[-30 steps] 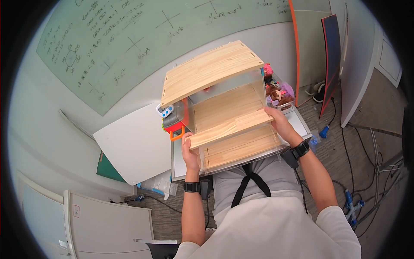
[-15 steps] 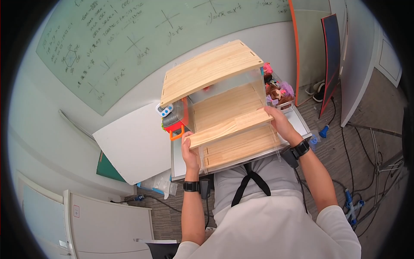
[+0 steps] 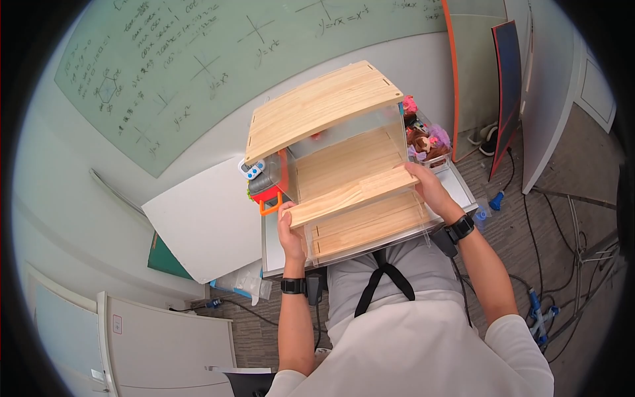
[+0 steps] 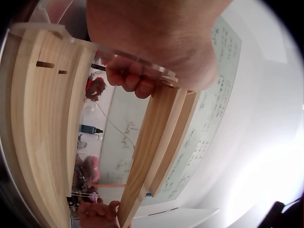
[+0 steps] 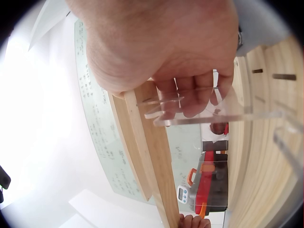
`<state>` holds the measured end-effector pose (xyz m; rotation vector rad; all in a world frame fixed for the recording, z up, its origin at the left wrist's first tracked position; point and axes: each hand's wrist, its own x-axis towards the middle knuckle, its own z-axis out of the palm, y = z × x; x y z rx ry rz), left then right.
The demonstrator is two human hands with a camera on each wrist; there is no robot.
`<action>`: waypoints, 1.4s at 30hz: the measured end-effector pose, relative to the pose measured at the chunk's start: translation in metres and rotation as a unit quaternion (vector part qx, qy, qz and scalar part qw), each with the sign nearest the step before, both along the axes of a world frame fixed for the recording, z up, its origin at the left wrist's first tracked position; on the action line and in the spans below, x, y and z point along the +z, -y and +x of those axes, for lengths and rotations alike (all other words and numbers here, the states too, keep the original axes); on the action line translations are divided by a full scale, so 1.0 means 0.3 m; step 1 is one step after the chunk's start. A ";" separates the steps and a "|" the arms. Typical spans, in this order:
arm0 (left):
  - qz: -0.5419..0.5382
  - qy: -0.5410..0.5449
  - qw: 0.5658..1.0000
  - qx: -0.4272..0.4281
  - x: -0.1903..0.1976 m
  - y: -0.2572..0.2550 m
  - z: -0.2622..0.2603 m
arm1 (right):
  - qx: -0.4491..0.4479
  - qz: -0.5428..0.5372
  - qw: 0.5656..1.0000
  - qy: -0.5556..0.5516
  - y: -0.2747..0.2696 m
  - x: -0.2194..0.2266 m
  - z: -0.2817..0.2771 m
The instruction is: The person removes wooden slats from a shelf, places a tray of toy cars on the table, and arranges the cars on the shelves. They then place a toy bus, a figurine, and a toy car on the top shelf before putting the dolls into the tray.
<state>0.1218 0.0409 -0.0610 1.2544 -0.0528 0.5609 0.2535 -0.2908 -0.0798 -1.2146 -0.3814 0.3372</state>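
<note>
A wooden display shelf with clear acrylic side panels (image 5: 218, 118) stands before me. Its narrow middle board (image 3: 354, 198) runs between my hands. At the board's left end, my left hand (image 3: 292, 237) grips it, thumb at the top and fingers curled beneath. My right hand (image 3: 433, 192) holds the right end the same way. Both wrist views show the fingers curled under the board, partly seen through the acrylic. Above and behind is the wide top board (image 3: 324, 109); the slotted bottom board (image 3: 370, 231) lies below the middle one.
The shelf sits on a white table (image 3: 456, 185). Left of it is a red and grey toolbox (image 3: 270, 188) with an orange handle and a small white timer (image 3: 252, 169). Dolls (image 3: 430, 142) lie in a bin at right. A whiteboard (image 3: 198, 73) is behind; cables (image 3: 529, 231) cross the floor.
Both hands keep their grip on the middle board. The top board appears very slightly higher and further left; otherwise almost nothing differs.
</note>
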 end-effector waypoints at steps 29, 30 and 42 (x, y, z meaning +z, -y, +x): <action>0.001 -0.001 1.000 -0.007 0.001 -0.002 -0.005 | -0.003 0.005 1.000 0.002 -0.002 0.014 -0.014; 0.003 -0.002 1.000 -0.003 0.006 0.002 -0.006 | -0.004 0.009 1.000 0.004 -0.003 0.014 -0.015; 0.003 0.001 1.000 -0.004 -0.009 -0.009 0.003 | -0.013 -0.011 1.000 0.002 -0.003 0.019 -0.017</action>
